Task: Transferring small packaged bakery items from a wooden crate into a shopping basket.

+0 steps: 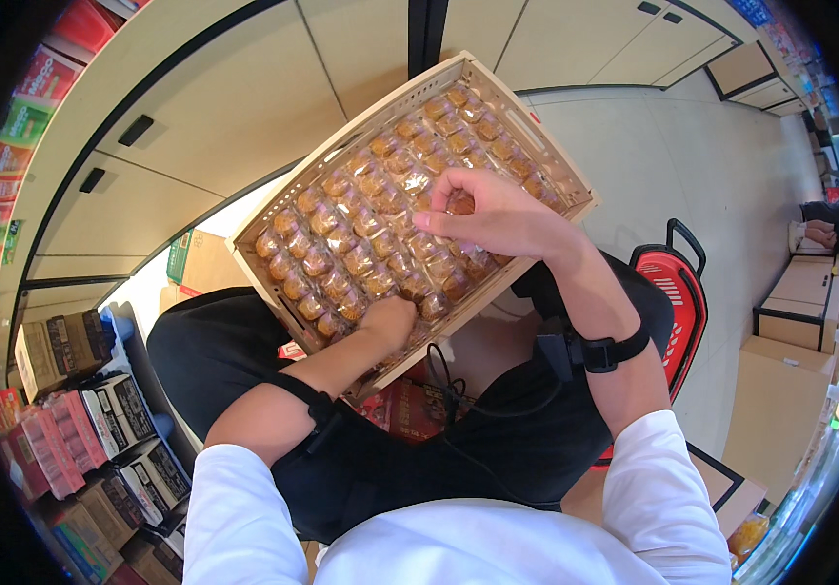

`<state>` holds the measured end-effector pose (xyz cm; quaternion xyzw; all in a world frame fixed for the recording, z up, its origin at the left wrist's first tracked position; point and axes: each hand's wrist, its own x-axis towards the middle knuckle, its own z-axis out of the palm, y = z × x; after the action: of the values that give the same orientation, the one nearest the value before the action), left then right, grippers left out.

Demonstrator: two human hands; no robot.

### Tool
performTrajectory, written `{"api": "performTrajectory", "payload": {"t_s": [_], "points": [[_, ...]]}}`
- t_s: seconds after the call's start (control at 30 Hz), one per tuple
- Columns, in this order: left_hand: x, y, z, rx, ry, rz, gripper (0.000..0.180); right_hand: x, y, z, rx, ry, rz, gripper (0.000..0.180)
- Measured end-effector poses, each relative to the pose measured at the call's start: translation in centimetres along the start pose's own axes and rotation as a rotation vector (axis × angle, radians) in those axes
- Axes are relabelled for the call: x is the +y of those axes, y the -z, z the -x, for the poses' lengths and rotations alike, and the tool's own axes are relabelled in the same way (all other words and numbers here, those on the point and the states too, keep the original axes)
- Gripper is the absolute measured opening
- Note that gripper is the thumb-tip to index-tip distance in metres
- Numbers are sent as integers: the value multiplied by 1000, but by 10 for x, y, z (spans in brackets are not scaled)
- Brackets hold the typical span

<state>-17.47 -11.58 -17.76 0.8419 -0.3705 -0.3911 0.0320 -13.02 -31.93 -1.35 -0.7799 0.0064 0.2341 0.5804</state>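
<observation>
A beige crate (534,139) stands tilted across my view in front of my knees. Rows of small round golden-brown pastries (366,226) in shiny clear plastic wrapping fill it. Low in the crate, my left hand (390,320) reaches down among the pastries at the near side, its fingers hidden from view. Above the right part of the rows is my right hand (488,213), thumb and forefinger curled together in a pinch. Whatever lies between those fingertips, if anything, is too small to make out.
A red shopping basket (673,302) with a black handle stands to the right. Light wooden cabinets (215,107) run along the back. Stacked boxed goods (63,439) line the left. Below the crate are red printed boxes (415,409) and a dark cable (454,385).
</observation>
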Motion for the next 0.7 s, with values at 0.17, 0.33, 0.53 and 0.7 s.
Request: {"api": "performTrajectory", "payload": {"t_s": [0.17,0.33,0.53,0.7], "points": [[1,-2,1,80,68,11,15,4,0,-2,-7,-8,34,35],[1,-2,0,86,70,22,15,1,1,-1,-11,-1,30,28],[5,0,9,71,-25,6,17,1,0,-1,-1,9,50,29],[17,4,12,-85,44,21,37,-1,2,1,-5,-21,65,29]]}}
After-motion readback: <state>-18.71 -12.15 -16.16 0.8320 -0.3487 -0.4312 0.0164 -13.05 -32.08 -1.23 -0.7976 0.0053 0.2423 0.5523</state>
